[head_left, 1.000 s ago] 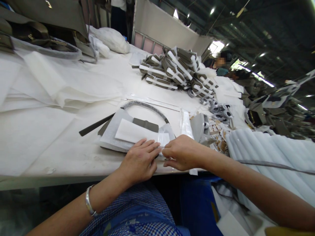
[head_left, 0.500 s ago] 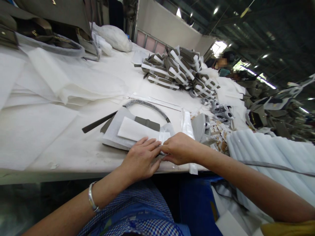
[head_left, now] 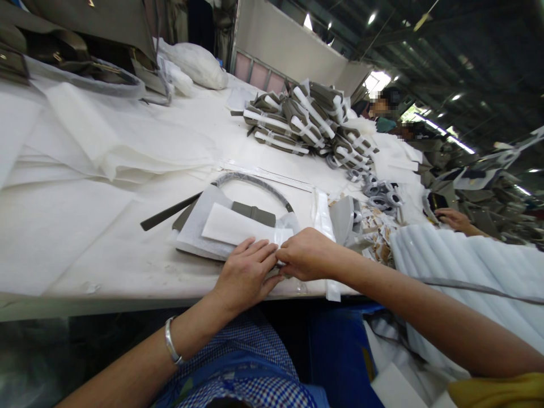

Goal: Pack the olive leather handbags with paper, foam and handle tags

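Observation:
A dark olive handbag [head_left: 254,213] lies on the table near its front edge, with white tissue [head_left: 189,224] over its left part. Its curved handle [head_left: 255,182], wrapped in clear film, arches away from me, and a dark strap [head_left: 170,212] sticks out to the left. Across the bag lies a white foam strip [head_left: 232,225], with a glossy clear band [head_left: 284,234] over its right end. My left hand [head_left: 249,272] rests with fingers stretched out on the strip's near edge. Touching its fingertips, my right hand [head_left: 308,254] is closed in a pinch; what it pinches is hidden.
Strips of clear film [head_left: 323,218] hang over the table edge. Behind are a heap of olive bag pieces [head_left: 297,116] and wrapped rings [head_left: 380,192]. White sheets [head_left: 85,170] cover the left. A foam roll [head_left: 459,272] stands right; beyond it shows another person's hand [head_left: 454,218].
Another person's hand has come into view at the far right. My left wrist has shifted slightly right; both my hands stay at the same spot on the bag.

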